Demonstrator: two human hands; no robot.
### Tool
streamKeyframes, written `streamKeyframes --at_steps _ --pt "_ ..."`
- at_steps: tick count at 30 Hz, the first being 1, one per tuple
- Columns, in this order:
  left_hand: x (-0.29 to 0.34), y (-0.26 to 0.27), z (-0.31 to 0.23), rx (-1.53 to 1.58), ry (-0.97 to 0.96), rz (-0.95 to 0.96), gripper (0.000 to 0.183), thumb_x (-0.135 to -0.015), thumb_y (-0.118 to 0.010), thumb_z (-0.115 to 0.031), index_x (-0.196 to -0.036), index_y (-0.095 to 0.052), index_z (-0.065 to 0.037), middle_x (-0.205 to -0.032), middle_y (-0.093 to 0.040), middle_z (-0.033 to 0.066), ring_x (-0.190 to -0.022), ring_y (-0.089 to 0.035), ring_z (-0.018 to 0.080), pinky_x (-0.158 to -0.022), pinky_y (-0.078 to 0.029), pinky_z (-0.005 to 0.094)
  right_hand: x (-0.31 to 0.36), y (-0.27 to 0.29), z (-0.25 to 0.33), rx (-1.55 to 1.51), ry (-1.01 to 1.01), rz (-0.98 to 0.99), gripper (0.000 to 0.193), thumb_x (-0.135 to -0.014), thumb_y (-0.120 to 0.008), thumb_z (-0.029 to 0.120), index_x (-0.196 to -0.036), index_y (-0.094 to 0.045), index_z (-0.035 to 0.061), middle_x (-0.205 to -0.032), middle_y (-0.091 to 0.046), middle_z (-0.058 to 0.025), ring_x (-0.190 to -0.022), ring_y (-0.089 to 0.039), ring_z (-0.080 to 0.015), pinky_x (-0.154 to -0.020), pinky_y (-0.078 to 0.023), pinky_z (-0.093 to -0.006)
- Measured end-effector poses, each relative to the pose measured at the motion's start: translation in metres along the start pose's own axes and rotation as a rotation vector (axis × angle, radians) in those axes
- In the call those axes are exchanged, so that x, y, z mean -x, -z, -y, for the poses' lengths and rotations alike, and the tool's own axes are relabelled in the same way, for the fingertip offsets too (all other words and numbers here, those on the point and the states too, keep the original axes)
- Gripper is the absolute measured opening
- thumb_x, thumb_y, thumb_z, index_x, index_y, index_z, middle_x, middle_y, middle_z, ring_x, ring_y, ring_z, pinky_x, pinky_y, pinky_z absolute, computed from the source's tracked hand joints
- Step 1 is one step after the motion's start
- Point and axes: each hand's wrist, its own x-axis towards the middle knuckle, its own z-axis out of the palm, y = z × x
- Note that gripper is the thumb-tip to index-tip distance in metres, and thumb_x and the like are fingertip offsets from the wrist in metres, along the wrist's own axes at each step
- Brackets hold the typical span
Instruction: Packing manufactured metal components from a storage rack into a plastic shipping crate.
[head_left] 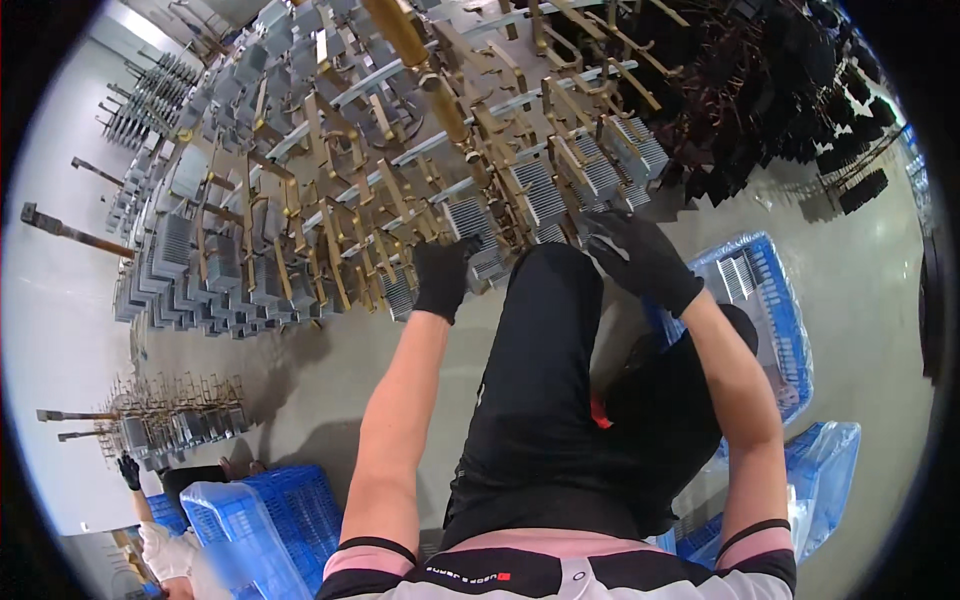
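Observation:
My left hand [440, 277], in a black glove, is at the lower edge of a large hanging rack. Its fingers curl against a grey finned heat sink [468, 220] held among brass-coloured rack hooks [388, 188]. My right hand [645, 258], also black-gloved, reaches up to the right of my raised knee. Its fingers are stretched and apart, close below more heat sinks [592, 165] on the rack. No part shows in its grasp, though its fingertips partly blend into the dark background.
A blue plastic crate [790, 330] lined with clear film stands at my right, with a finned part [737, 278] in it. Another blue crate [822, 470] is nearer. Dark parts hang at upper right. At lower left, a person [165, 545] works beside blue crates [290, 510].

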Motion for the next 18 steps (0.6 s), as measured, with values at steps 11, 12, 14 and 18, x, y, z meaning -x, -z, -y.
streamKeyframes --at_steps 11,12,14,18 --pt "0.013 -0.014 -0.031 0.729 0.435 -0.032 0.027 -0.088 -0.073 -0.017 -0.109 -0.067 -0.002 -0.096 -0.067 0.0084 -0.076 -0.064 0.0185 -0.071 -0.054 0.0341 0.020 -0.010 -0.026 -0.080 -0.159 -0.079 0.038 -0.093 -0.065 0.018 -0.127 -0.061 0.0034 -0.116 -0.066 -0.0206 -0.101 -0.064 -0.0400 -0.086 -0.052 -0.0449" --pt "0.016 -0.010 -0.025 0.833 0.493 -0.084 0.025 -0.089 -0.073 -0.018 -0.107 -0.065 -0.002 -0.096 -0.065 0.0077 -0.077 -0.064 0.0187 -0.072 -0.054 0.0332 0.014 -0.012 -0.017 -0.136 -0.153 -0.101 0.038 -0.093 -0.066 0.019 -0.127 -0.061 0.0034 -0.116 -0.066 -0.0207 -0.101 -0.065 -0.0393 -0.086 -0.052 -0.0448" --pt "0.022 -0.004 -0.024 1.052 0.606 -0.173 0.024 -0.090 -0.073 -0.019 -0.102 -0.061 -0.001 -0.098 -0.062 0.0064 -0.080 -0.065 0.0193 -0.072 -0.055 0.0312 0.008 -0.012 -0.001 -0.237 -0.154 -0.146 0.039 -0.093 -0.066 0.020 -0.127 -0.061 0.0033 -0.114 -0.066 -0.0211 -0.101 -0.065 -0.0380 -0.085 -0.052 -0.0445" --pt "0.052 0.014 -0.063 1.108 0.590 -0.063 0.034 -0.087 -0.076 -0.015 -0.102 -0.047 -0.008 -0.096 -0.058 0.0071 -0.071 -0.059 0.0140 -0.057 -0.053 0.0329 0.017 0.002 0.019 -0.061 -0.116 -0.172 0.041 -0.092 -0.068 0.022 -0.128 -0.060 0.0030 -0.110 -0.066 -0.0200 -0.100 -0.066 -0.0353 -0.085 -0.053 -0.0419"
